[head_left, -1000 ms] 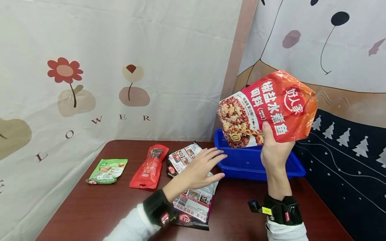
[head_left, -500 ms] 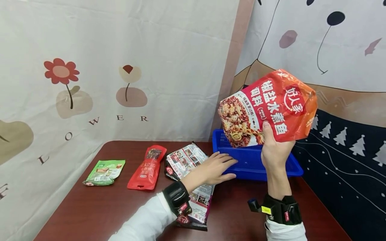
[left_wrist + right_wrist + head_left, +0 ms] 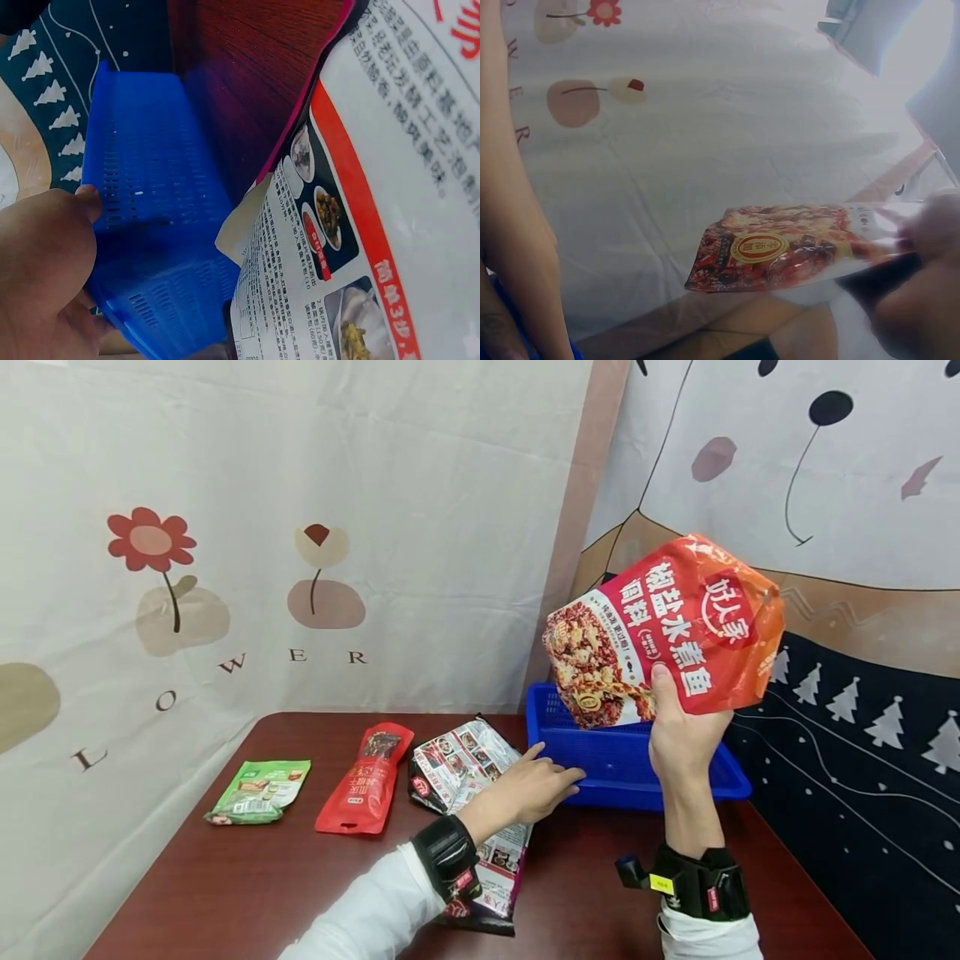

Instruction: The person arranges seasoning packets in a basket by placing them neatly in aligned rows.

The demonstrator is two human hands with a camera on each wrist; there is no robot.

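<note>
My right hand (image 3: 675,714) holds a large red-orange seasoning packet (image 3: 675,627) upright in the air, thumb on its front, above a blue plastic basket (image 3: 622,764). In the right wrist view the packet (image 3: 780,251) juts out from my blurred fingers (image 3: 922,300). My left hand (image 3: 558,774) reaches across a printed foil packet (image 3: 457,760) lying on the table, and its straight fingers touch the basket's near left wall. The left wrist view shows my thumb (image 3: 86,199) against the basket's perforated side (image 3: 150,187), with the foil packet (image 3: 375,225) beside it.
A red pouch (image 3: 365,779) and a small green packet (image 3: 258,789) lie flat on the dark wooden table (image 3: 247,885), left of the foil packet. Printed cloth hangs close behind the table and along its right side.
My left hand has slid forward and to the right, from above the foil packet to the basket's wall. The right hand and its packet have barely moved.
</note>
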